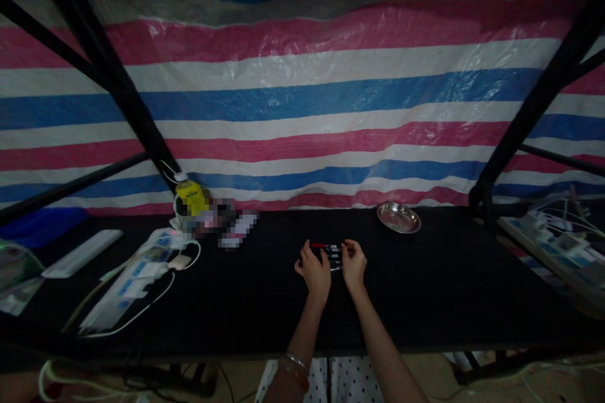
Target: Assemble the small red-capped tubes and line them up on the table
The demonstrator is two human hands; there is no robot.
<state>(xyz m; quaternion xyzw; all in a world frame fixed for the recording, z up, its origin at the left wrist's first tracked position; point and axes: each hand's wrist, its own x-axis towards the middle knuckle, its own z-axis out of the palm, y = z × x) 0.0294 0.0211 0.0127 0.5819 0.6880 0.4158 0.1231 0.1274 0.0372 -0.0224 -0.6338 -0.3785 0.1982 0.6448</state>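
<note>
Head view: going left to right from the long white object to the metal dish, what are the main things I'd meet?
Long white object → yellow-labelled bottle → left hand → markers → right hand → metal dish.

The left hand [316, 272] and right hand [354, 263] partly cover the marker pens [334, 256], whose lettering is too small to read. Pixelation blurs a flat object [239, 230] near the yellow-labelled bottle [191, 193]. The bottom edge crops the polka-dot garment [350, 381].
</note>
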